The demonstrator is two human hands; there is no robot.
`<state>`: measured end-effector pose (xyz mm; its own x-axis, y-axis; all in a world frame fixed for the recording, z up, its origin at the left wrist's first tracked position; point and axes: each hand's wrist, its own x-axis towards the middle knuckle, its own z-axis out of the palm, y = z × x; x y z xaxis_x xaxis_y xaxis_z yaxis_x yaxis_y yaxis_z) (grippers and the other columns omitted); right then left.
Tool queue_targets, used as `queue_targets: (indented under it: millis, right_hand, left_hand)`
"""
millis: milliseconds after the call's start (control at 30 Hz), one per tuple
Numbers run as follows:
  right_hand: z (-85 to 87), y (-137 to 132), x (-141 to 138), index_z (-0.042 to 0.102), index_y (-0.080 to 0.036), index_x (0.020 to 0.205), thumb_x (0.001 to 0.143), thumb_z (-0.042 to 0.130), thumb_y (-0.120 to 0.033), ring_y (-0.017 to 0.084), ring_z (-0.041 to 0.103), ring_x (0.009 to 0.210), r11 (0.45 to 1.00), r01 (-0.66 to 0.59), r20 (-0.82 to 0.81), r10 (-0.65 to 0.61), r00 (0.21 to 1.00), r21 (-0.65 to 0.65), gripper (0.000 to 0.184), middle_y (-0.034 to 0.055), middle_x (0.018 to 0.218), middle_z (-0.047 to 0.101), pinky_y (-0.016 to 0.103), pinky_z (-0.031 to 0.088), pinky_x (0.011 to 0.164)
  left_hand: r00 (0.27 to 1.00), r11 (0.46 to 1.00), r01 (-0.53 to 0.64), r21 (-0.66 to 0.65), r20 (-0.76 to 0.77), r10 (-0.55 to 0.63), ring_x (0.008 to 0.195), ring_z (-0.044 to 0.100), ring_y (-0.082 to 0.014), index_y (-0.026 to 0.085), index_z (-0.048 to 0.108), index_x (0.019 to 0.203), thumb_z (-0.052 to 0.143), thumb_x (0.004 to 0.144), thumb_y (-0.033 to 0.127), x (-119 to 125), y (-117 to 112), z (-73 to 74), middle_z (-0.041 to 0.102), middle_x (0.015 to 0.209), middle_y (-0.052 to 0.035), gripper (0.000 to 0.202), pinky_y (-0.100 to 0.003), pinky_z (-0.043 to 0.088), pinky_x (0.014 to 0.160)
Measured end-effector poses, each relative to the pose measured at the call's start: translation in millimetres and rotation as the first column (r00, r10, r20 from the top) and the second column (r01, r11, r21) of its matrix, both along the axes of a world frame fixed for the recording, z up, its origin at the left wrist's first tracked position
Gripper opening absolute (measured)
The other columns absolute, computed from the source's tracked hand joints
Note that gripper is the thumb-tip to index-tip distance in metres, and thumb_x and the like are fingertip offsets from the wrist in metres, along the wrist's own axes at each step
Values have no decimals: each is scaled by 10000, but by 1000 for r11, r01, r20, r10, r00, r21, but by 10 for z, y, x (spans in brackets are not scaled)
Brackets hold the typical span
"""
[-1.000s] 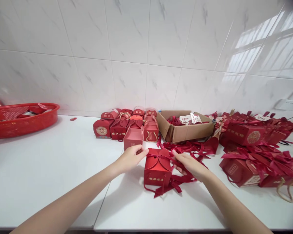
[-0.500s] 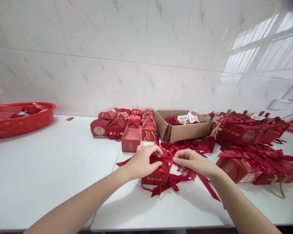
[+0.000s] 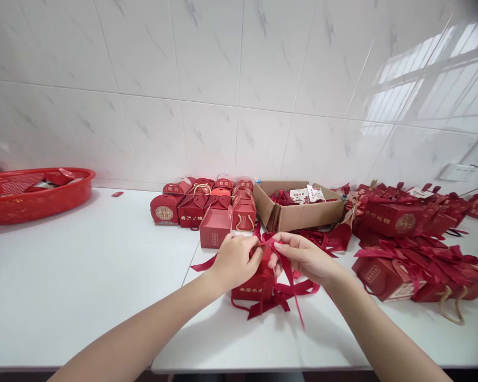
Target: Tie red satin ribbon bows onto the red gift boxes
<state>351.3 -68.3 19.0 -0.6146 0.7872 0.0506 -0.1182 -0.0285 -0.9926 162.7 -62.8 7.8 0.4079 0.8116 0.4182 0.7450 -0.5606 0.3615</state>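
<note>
A small red gift box with gold lettering stands on the white table in front of me. Over its top, my left hand pinches a dark red ribbon. My right hand closes on the same ribbon just to the right, thumb against fingers. One ribbon end hangs down across the box's right side. Further ribbon loops and a twisted cord lie at its foot. My fingers partly cover the box top, so how the ribbon is crossed there is hard to see.
Several red boxes stand grouped behind my left hand. A cardboard carton holds tags and red pieces. More ribboned boxes crowd the right side. At far left sits a red plastic basket; a tiled wall rises behind.
My right hand has moved a little left and up, closer to my left hand. The ribbon end that stretched toward the right now hangs down in front of the box.
</note>
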Motion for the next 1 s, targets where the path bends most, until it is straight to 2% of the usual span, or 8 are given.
queue_targets:
  millis: [133, 300, 467, 533, 633, 800, 900, 1000]
  right_hand:
    - [-33, -38, 13, 507, -174, 982, 883, 551, -415, 74, 532, 425, 992, 111, 172, -119, 978, 55, 264, 6, 671, 666, 179, 396, 444]
    - [-79, -36, -83, 463, -165, 1242, 858, 556, -436, 63, 464, 337, 978, 162, 339, -197, 920, 128, 479, 27, 682, 690, 167, 315, 340]
    - [-113, 0, -266, 605, -142, 948, 856, 512, -372, 43, 411, 307, 943, 246, 317, -309, 897, 224, 265, 18, 648, 666, 166, 278, 308]
    - [-133, 2, -298, 605, -141, 856, 835, 527, -376, 48, 407, 323, 915, 315, 304, -384, 872, 253, 249, 18, 639, 653, 174, 274, 308]
    - [-173, 1, -305, 611, -145, 780, 789, 578, -392, 55, 405, 377, 882, 383, 282, -455, 845, 276, 250, 1, 612, 599, 185, 287, 337]
    - [-255, 33, -320, 622, -165, 819, 750, 621, -437, 66, 391, 415, 857, 449, 217, -502, 837, 253, 281, -14, 608, 555, 203, 306, 370]
    - [-279, 65, -351, 623, -174, 859, 738, 630, -441, 86, 478, 468, 886, 421, 148, -451, 880, 196, 293, 11, 712, 631, 208, 361, 413]
    - [-287, 91, -388, 628, -161, 821, 744, 606, -391, 141, 608, 637, 884, 425, 133, -453, 882, 195, 243, 51, 798, 686, 240, 467, 568]
  left_hand:
    - [996, 998, -53, 17, 69, 51, 557, 474, -133, 181, 354, 564, 332, 900, 267, -6, 42, 17, 521, 568, 10, 348, -296, 314, 654]
    - [992, 1000, -28, -13, 126, 30, 504, 431, -124, 184, 359, 525, 338, 897, 289, 7, 46, 36, 480, 521, 12, 388, -282, 279, 578]
    - [948, 981, 11, -195, 313, 52, 588, 481, -128, 201, 445, 674, 435, 844, 328, -19, 14, 60, 543, 650, 23, 212, -253, 334, 574]
    - [897, 960, 95, -262, 441, 32, 684, 514, -130, 209, 443, 766, 503, 792, 295, -92, 28, 36, 558, 766, 24, 108, -244, 389, 631]
    - [847, 933, 148, -328, 529, 51, 792, 529, -139, 209, 449, 838, 520, 776, 295, -251, 86, -51, 548, 890, 8, 128, -264, 430, 733]
    - [909, 888, -10, -459, 367, 199, 857, 576, -197, 208, 506, 904, 491, 804, 556, -436, 185, -223, 612, 935, -33, 363, -293, 427, 750]
    - [949, 832, -73, -550, 219, 228, 716, 576, -201, 194, 558, 763, 447, 771, 673, -445, 215, -279, 630, 773, -28, 492, -268, 383, 618]
    - [953, 847, -83, -525, 207, 222, 559, 484, -150, 182, 492, 599, 465, 754, 679, -449, 223, -276, 534, 590, 11, 521, -246, 303, 524]
